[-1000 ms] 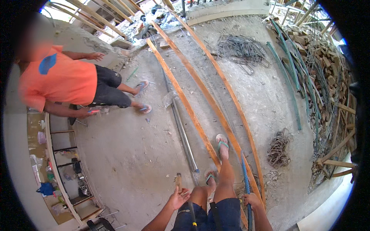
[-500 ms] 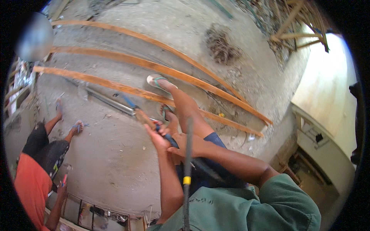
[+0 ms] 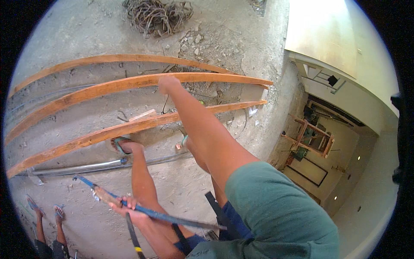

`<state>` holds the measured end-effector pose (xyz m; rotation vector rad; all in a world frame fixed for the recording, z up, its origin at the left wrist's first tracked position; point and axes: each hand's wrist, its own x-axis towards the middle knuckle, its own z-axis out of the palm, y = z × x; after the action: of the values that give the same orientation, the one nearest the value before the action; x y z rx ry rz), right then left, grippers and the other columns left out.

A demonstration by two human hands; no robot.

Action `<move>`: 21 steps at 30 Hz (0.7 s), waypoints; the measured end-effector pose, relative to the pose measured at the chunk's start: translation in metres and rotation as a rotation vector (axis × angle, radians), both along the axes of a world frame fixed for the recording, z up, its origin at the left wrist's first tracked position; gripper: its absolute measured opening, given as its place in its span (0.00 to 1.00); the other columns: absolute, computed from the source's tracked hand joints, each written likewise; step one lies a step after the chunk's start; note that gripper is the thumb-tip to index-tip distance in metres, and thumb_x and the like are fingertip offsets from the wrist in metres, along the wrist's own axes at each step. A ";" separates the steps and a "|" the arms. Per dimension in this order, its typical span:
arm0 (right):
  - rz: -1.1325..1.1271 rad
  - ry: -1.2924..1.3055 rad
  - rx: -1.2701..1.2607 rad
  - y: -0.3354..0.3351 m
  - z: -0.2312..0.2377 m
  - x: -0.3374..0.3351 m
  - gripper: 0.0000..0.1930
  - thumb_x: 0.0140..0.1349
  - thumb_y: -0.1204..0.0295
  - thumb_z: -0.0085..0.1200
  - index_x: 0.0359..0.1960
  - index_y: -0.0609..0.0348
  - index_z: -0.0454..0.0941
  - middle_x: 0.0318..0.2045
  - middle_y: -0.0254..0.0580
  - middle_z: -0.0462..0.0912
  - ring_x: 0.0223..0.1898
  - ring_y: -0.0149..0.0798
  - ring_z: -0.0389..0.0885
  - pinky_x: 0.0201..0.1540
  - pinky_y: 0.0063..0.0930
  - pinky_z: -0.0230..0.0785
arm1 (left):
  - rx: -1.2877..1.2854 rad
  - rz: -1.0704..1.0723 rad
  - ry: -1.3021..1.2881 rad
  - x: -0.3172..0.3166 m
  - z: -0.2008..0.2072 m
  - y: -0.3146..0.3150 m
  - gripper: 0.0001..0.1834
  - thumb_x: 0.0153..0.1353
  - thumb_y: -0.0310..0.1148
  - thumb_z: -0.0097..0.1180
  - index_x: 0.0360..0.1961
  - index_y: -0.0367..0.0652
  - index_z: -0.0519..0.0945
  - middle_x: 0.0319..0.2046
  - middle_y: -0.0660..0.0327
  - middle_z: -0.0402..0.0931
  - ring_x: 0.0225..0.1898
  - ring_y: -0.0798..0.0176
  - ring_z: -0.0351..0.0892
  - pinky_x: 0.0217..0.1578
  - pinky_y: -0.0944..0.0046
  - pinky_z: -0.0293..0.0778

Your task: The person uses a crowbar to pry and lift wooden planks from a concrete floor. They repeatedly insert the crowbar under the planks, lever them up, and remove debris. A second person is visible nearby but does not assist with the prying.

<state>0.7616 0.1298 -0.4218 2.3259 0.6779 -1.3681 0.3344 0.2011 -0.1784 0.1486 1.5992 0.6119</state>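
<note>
My left hand [image 3: 133, 212] is closed around a long, narrow blue bar-shaped tool [image 3: 172, 218] and a short length of wood [image 3: 105, 195] lying along it. The tool slants across my lap, its dark end near my shorts. Its exact kind is unclear. My right arm is stretched forward, and my right hand [image 3: 169, 84] is over the middle wooden beam [image 3: 116, 87]. Blur hides its fingers, so I cannot tell whether it grips the beam. Another beam [image 3: 207, 69] lies beyond, and a nearer beam [image 3: 86, 140] passes by my sandalled feet.
A shiny metal pipe [image 3: 82, 167] lies along the near beam. Farther off sit a tangled heap of sticks or roots [image 3: 158, 17] and rubble [image 3: 194, 45]. A pale board [image 3: 340, 39] stands right, wooden frames [image 3: 310, 136] below it. Another person's sandalled feet [image 3: 59, 211] are at lower left.
My right hand has left the blue tool and reached forward to the middle beam. My left hand keeps the tool. The view has swung right, and the other person is now mostly out of it.
</note>
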 end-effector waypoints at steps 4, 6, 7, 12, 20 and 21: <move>-0.017 -0.160 0.172 -0.034 -0.092 0.032 0.28 0.60 0.65 0.56 0.63 0.53 0.67 0.64 0.46 0.68 0.68 0.52 0.62 0.65 0.53 0.61 | -0.010 -0.062 0.042 -0.002 -0.007 -0.009 0.27 0.65 0.62 0.47 0.37 0.46 0.70 0.27 0.63 0.66 0.16 0.75 0.59 0.12 0.78 0.59; 0.089 -0.132 0.130 -0.047 -0.123 0.056 0.32 0.59 0.59 0.59 0.65 0.51 0.63 0.65 0.46 0.67 0.67 0.52 0.63 0.64 0.54 0.61 | -0.009 -0.155 -0.210 -0.004 -0.007 -0.018 0.27 0.65 0.62 0.47 0.39 0.46 0.70 0.28 0.62 0.67 0.17 0.74 0.60 0.12 0.77 0.60; 0.145 -0.076 0.068 -0.055 -0.132 0.063 0.32 0.58 0.57 0.61 0.63 0.51 0.66 0.64 0.45 0.68 0.67 0.52 0.64 0.63 0.56 0.61 | -0.036 -0.173 -0.145 -0.004 -0.005 -0.021 0.27 0.66 0.62 0.46 0.39 0.45 0.71 0.29 0.61 0.67 0.18 0.73 0.61 0.12 0.77 0.59; 0.060 0.083 0.249 -0.091 -0.136 0.070 0.29 0.54 0.54 0.65 0.55 0.52 0.72 0.58 0.43 0.73 0.64 0.49 0.67 0.58 0.56 0.64 | -0.114 -0.206 -0.041 0.007 0.004 -0.034 0.26 0.68 0.59 0.45 0.42 0.44 0.70 0.30 0.57 0.67 0.17 0.71 0.58 0.09 0.76 0.55; 0.109 -0.540 0.636 -0.141 -0.110 -0.036 0.10 0.59 0.71 0.51 0.43 0.51 0.74 0.43 0.40 0.75 0.49 0.46 0.72 0.49 0.48 0.64 | -0.038 -0.261 -0.222 0.018 0.005 -0.042 0.26 0.68 0.57 0.47 0.46 0.40 0.70 0.33 0.56 0.68 0.22 0.66 0.67 0.09 0.74 0.62; 0.120 -0.541 0.626 -0.142 -0.114 -0.041 0.09 0.60 0.70 0.50 0.43 0.51 0.74 0.44 0.40 0.75 0.50 0.46 0.72 0.49 0.47 0.65 | 0.004 -0.221 -0.189 0.017 0.005 -0.046 0.27 0.68 0.56 0.47 0.47 0.40 0.70 0.33 0.56 0.68 0.25 0.65 0.68 0.10 0.74 0.63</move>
<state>0.7204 -0.0122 -0.5360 2.8788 1.1504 -0.4475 0.3517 0.1551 -0.1731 0.2587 1.3770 0.4438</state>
